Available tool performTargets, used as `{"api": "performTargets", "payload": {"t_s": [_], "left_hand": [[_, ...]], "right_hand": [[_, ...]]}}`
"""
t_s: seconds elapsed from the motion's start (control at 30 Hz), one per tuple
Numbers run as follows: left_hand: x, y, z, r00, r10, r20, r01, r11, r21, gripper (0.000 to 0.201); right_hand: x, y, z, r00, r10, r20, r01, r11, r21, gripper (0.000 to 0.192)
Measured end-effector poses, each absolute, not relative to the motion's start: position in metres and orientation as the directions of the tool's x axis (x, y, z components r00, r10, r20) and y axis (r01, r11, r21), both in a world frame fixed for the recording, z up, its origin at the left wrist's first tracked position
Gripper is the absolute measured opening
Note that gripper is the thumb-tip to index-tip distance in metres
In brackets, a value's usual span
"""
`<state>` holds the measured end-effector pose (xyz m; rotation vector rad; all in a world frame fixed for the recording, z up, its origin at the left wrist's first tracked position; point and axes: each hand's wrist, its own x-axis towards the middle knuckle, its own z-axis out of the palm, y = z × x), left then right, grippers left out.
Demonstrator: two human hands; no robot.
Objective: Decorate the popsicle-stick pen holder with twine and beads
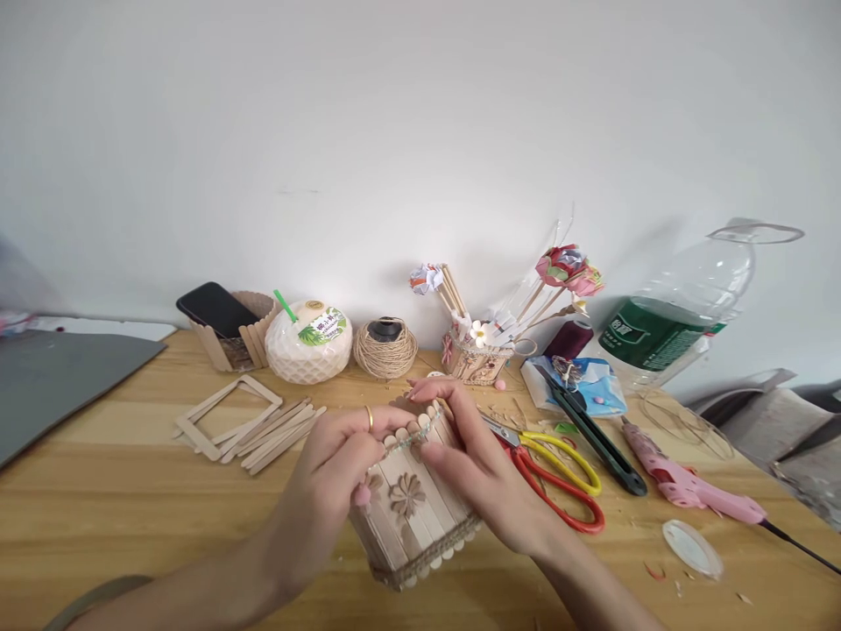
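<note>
A small box made of popsicle sticks (pixel 427 499) is tilted towards me just above the table, with a brown flower (pixel 407 495) on its front. Twine runs along its lower edge, and a thin blue-green trim lies along the scalloped upper edge. My left hand (pixel 332 478), with a gold ring, is closed on the box's upper left corner. Gripping the upper right side is my right hand (pixel 469 456), its thumb pressed on the front below the trim. The far side of the box and several fingertips are hidden.
Scissors (pixel 558 473), a utility knife (pixel 591 429) and a pink glue gun (pixel 689 482) lie to the right, before a large plastic bottle (pixel 676 324). Loose popsicle sticks (pixel 279 438) are at left. Behind stand a twine ball (pixel 385 355), a coconut (pixel 308 350) and a flower holder (pixel 477 359).
</note>
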<state>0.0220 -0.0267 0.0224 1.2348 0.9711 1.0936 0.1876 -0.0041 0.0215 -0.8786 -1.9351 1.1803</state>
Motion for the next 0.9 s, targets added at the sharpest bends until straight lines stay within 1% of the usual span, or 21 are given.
{"api": "performTargets", "payload": {"t_s": [0.07, 0.13, 0.23, 0.33, 0.43, 0.6, 0.7, 0.8, 0.9], "left_hand": [[0.022, -0.027, 0.022, 0.224, 0.974, 0.019, -0.087, 0.001, 0.996, 0.028], [0.022, -0.027, 0.023, 0.225, 0.974, 0.019, -0.072, -0.003, 0.997, 0.028], [0.022, -0.028, 0.024, 0.219, 0.975, 0.026, -0.057, -0.014, 0.998, 0.029], [0.023, -0.029, 0.024, 0.223, 0.974, 0.034, -0.039, -0.025, 0.999, 0.029], [0.023, -0.03, 0.023, 0.228, 0.973, 0.035, -0.024, -0.03, 0.999, 0.028], [0.027, -0.033, 0.031, 0.209, 0.976, 0.052, -0.007, -0.052, 0.999, 0.02], [0.029, -0.036, 0.036, 0.175, 0.981, 0.087, 0.01, -0.09, 0.996, 0.019], [0.03, -0.036, 0.036, 0.195, 0.971, 0.136, 0.0, -0.139, 0.99, 0.018], [0.03, -0.034, 0.034, 0.225, 0.969, 0.098, 0.053, -0.113, 0.992, 0.016]], "right_hand": [[0.186, -0.004, 0.022, -0.534, 0.817, 0.216, 0.209, 0.375, -0.903, 0.026], [0.186, -0.004, 0.022, -0.549, 0.807, 0.217, 0.214, 0.386, -0.897, 0.032], [0.188, -0.004, 0.023, -0.562, 0.803, 0.197, 0.202, 0.364, -0.909, 0.042], [0.188, -0.004, 0.024, -0.564, 0.806, 0.18, 0.214, 0.353, -0.911, 0.034], [0.188, -0.005, 0.024, -0.553, 0.812, 0.189, 0.253, 0.38, -0.89, 0.025], [0.186, -0.005, 0.026, -0.551, 0.814, 0.184, 0.295, 0.396, -0.87, 0.03], [0.186, -0.006, 0.027, -0.547, 0.817, 0.18, 0.319, 0.403, -0.858, 0.026], [0.186, -0.006, 0.027, -0.535, 0.826, 0.179, 0.331, 0.4, -0.855, 0.023], [0.187, -0.005, 0.028, -0.549, 0.818, 0.172, 0.302, 0.387, -0.871, 0.032]]}}
